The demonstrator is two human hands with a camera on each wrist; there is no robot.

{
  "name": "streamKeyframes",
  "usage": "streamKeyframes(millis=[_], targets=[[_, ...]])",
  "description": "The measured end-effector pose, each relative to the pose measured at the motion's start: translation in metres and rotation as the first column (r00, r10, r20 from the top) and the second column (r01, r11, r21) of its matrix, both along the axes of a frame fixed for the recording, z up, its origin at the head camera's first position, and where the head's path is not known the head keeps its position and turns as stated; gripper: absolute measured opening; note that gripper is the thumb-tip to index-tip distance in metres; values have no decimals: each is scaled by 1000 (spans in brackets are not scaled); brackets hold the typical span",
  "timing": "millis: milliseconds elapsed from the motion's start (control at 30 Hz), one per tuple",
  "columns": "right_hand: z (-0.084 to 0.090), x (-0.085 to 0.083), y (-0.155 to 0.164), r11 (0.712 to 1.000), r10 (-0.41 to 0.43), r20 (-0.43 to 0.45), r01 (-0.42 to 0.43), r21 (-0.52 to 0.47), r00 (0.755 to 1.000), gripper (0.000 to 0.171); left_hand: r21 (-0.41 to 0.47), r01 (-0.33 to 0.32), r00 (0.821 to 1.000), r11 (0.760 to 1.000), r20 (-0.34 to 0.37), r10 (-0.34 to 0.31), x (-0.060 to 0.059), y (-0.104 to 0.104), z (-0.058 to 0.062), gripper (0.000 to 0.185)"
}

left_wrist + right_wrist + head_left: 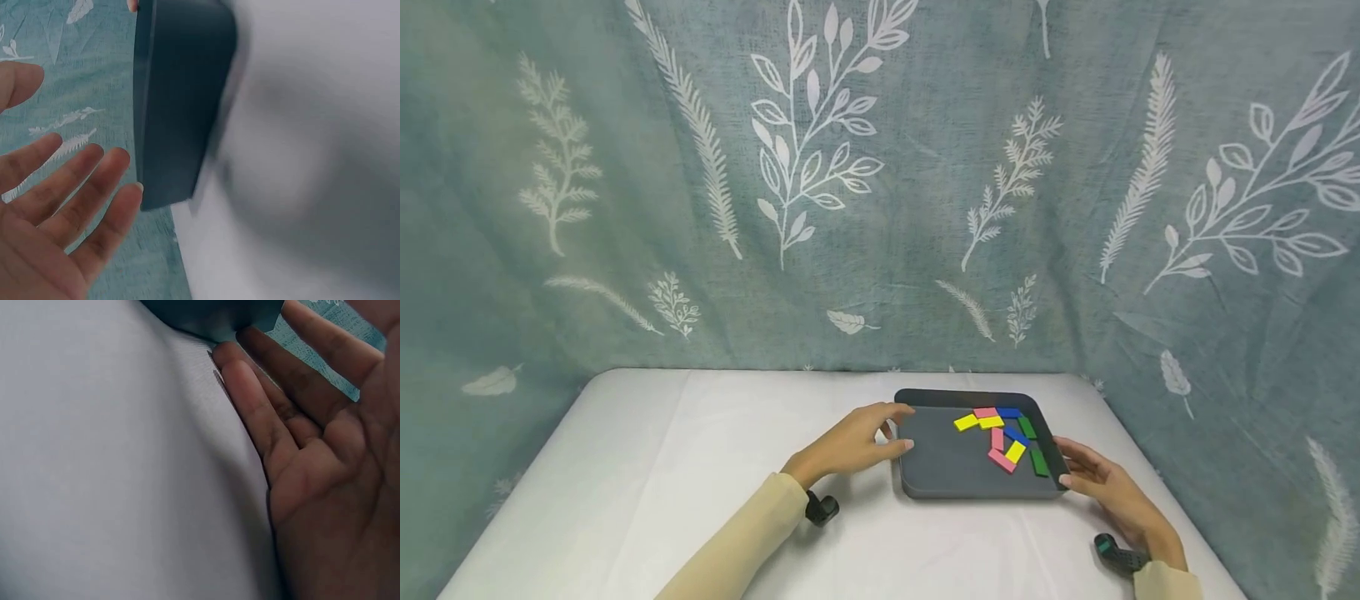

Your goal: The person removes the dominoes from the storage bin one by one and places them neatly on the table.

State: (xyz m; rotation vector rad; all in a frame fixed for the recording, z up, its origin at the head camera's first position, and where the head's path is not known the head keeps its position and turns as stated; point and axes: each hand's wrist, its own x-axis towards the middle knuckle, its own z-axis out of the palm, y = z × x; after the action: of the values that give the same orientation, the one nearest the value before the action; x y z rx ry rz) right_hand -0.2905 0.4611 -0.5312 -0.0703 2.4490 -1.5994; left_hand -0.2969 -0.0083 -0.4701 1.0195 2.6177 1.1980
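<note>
A dark grey tray (943, 467) lies on the white table, right of centre. Several flat coloured blocks (1002, 437) in yellow, pink, blue and green sit in its right half. My left hand (891, 431) reaches to the tray's left side with straight fingers, thumb near the wall and fingers by the far left corner. In the left wrist view the left hand (75, 187) is spread flat, fingertips at the tray's wall (175, 112). My right hand (1086, 473) lies against the tray's right wall. The right wrist view shows the right hand (294, 419) with palm open, fingertips meeting the tray's corner (212, 315).
The white table (700, 467) extends left of the tray and ends near the bottom of the head view. A teal leaf-print curtain (880, 183) hangs close behind and wraps both sides. Black wrist cameras (822, 508) sit on both forearms.
</note>
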Motion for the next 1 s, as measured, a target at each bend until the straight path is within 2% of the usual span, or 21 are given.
streamKeyframes(millis=[100, 267, 467, 567, 700, 867, 1000], targets=[[-1, 1, 0, 1000, 20, -12, -20, -5, 1000, 74, -16, 23, 1000, 1000, -13, -23, -6, 11, 7, 57], [-3, -1, 0, 1000, 3, -18, -3, 5, 1000, 73, -45, 64, 997, 997, -39, -65, -18, 31, 13, 55], [-8, -6, -7, 999, 12, -34, -13, -33, 999, 71, -58, 76, 996, 995, -38, -79, -37, 51, 20, 45], [-9, -3, -6, 999, 2, -24, -3, -41, 1000, 71, -55, 96, 995, 994, -17, -97, -45, 65, 18, 41], [-8, 0, -2, 1000, -8, -14, 7, -30, 1000, 72, -65, 118, 993, 991, -1, -118, -55, 84, 8, 38], [-4, 2, 1, 1000, -17, -2, 17, -22, 1000, 74, -90, 110, 993, 990, 43, -107, -67, 101, -1, 38], [-3, 1, 1, 1000, -16, -6, 16, -18, 1000, 74, -85, 105, 990, 991, 101, -97, -73, 110, -4, 37]])
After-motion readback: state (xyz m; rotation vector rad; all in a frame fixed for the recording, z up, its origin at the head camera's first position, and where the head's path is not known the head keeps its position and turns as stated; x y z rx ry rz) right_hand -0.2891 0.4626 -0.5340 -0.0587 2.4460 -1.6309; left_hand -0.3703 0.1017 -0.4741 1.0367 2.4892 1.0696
